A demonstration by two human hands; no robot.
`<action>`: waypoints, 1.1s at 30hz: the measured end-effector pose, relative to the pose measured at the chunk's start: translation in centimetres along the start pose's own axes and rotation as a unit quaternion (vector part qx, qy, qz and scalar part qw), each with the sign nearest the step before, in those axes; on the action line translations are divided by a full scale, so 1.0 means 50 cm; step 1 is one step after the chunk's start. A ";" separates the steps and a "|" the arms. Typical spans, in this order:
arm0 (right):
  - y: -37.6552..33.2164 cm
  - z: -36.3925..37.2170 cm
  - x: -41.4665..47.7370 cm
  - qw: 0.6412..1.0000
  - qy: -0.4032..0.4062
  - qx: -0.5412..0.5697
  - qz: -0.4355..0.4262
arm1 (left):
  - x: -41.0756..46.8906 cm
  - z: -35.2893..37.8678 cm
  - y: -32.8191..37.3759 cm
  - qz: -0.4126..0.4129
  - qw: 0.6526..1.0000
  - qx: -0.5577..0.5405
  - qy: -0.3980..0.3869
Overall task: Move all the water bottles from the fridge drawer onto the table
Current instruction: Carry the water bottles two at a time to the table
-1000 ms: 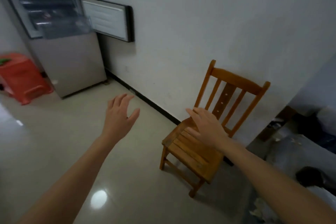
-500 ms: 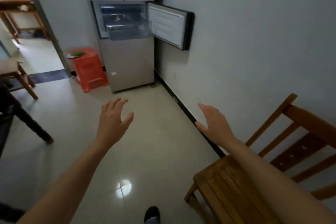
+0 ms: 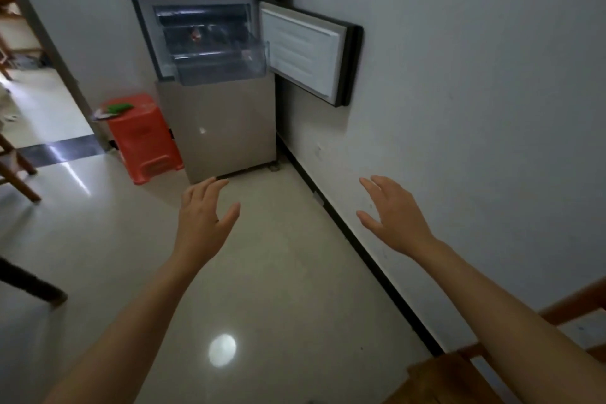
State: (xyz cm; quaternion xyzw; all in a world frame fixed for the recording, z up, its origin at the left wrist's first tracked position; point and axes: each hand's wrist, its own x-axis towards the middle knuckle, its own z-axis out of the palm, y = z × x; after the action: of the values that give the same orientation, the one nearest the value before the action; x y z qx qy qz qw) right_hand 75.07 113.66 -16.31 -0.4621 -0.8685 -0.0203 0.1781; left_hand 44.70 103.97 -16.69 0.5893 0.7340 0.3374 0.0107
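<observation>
A grey fridge stands against the far wall, its middle door swung open to the right. A clear plastic drawer is pulled out of the open compartment; dim shapes lie behind it, too blurred to tell as bottles. My left hand and my right hand are stretched out in front of me above the floor, fingers spread, holding nothing. Both are well short of the fridge.
A red plastic stool with a green thing on top stands left of the fridge. A doorway opens at the left. A dark table leg and a brown wooden leg sit left; a wooden chair is at bottom right.
The view has swung left from the wooden chair and come closer to the fridge. Both hands stay open and empty in front of me.
</observation>
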 end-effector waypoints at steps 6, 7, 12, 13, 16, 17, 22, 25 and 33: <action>0.130 0.070 0.181 1.000 -0.008 -0.019 -0.013 | 0.201 0.111 0.011 -0.003 1.000 -0.009 0.006; 0.143 0.081 0.198 1.000 -0.002 -0.021 -0.016 | 0.221 0.118 0.015 -0.005 1.000 -0.012 0.012; 0.212 0.128 0.409 0.994 -0.026 -0.029 -0.102 | 0.394 0.162 0.033 -0.018 0.998 0.000 0.053; 0.217 0.137 0.447 0.992 -0.026 -0.024 -0.120 | 0.420 0.165 0.032 -0.024 0.998 -0.001 0.059; 0.218 0.181 0.534 0.988 -0.045 -0.011 -0.147 | 0.474 0.180 0.009 -0.055 0.997 0.002 0.060; 0.218 0.205 0.553 0.986 -0.057 -0.006 -0.157 | 0.484 0.187 -0.006 -0.061 0.996 0.007 0.059; 0.195 0.300 0.695 0.974 -0.090 0.011 -0.210 | 0.572 0.196 -0.093 -0.105 0.991 0.024 0.075; 0.168 0.334 0.788 0.970 -0.089 0.001 -0.225 | 0.642 0.198 -0.143 -0.114 0.988 0.030 0.095; 0.083 0.408 1.117 0.970 -0.075 -0.013 -0.231 | 0.918 0.207 -0.353 -0.133 0.987 -0.001 0.095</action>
State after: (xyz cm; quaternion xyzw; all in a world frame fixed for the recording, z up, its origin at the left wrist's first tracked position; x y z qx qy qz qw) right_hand 44.07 164.55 -17.59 -0.2516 -0.9622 -0.0378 0.0971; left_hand 19.82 147.65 -16.13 0.4520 0.8031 0.3879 -0.0138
